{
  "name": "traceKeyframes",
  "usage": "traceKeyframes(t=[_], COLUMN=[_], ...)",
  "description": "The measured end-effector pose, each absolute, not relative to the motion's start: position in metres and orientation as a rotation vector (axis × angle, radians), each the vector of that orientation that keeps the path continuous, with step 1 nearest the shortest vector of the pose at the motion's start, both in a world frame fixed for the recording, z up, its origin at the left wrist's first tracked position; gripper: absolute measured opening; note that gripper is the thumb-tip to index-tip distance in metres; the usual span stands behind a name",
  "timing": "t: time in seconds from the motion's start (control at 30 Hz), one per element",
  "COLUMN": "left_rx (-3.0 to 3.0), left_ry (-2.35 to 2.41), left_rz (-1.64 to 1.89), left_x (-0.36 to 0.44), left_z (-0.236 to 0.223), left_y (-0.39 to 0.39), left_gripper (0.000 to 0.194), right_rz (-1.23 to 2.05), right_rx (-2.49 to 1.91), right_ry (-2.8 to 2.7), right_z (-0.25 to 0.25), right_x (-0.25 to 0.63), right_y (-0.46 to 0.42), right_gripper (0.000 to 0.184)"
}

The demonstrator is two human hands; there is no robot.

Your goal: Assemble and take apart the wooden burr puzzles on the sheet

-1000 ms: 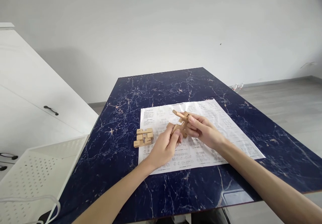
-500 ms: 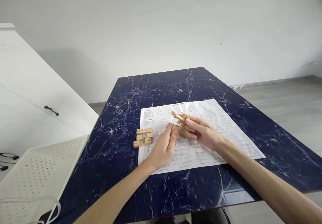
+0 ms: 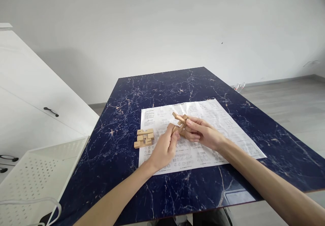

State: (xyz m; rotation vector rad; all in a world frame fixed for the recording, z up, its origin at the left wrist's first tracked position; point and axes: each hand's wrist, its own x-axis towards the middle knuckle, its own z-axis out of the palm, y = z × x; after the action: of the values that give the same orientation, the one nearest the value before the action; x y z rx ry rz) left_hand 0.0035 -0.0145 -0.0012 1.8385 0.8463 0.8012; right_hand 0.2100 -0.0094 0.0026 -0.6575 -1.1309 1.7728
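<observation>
Over the printed paper sheet [image 3: 203,109], both of my hands are closed on notched wooden puzzle pieces [image 3: 179,118]. My left hand [image 3: 164,148] pinches the lower left end of a piece between thumb and fingers. From the other side, my right hand [image 3: 203,131] grips the crossing pieces, its thumb on top near a dark mark. One stick juts up to the left beyond the fingers. How the pieces join is partly hidden by my fingers. Left of my left hand lies a group of notched wooden blocks [image 3: 144,138], some marked with dark figures, overlapping the sheet's left edge.
The dark blue marbled table [image 3: 162,87] stretches away to a pale wall. At the left stand a white cabinet [image 3: 30,84] with black handles and a white perforated surface [image 3: 38,172] with a white cable [image 3: 54,202] on it.
The hands and the wooden pieces keep almost the same pose. The whole view has shifted very slightly.
</observation>
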Motion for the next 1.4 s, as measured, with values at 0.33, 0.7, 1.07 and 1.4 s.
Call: traceKeyframes(t=[0.33,0.7,1.07,1.4], left_rx=[1.766,1.775,1.775,1.687], left_ry=[0.855,0.856,0.807,0.808], left_rz=[0.848,0.843,0.803,0.82], left_x=[0.006,0.006,0.003,0.003], left_z=[0.001,-0.001,0.004,0.006], left_y=[-0.015,-0.015,-0.016,-0.011], left_gripper=[0.044,0.046,0.044,0.037], right_rz=[1.723,1.547,1.478,1.467], right_rx=[-0.737,-0.85,-0.825,-0.842], right_ry=[-1.198,-1.455,-1.566,-1.576], right_z=[-0.001,-0.002,0.005,0.001], right_x=[0.19,0.194,0.195,0.199], right_y=[-0.013,-0.015,-0.016,-0.015], right_gripper=[0.04,0.042,0.048,0.047])
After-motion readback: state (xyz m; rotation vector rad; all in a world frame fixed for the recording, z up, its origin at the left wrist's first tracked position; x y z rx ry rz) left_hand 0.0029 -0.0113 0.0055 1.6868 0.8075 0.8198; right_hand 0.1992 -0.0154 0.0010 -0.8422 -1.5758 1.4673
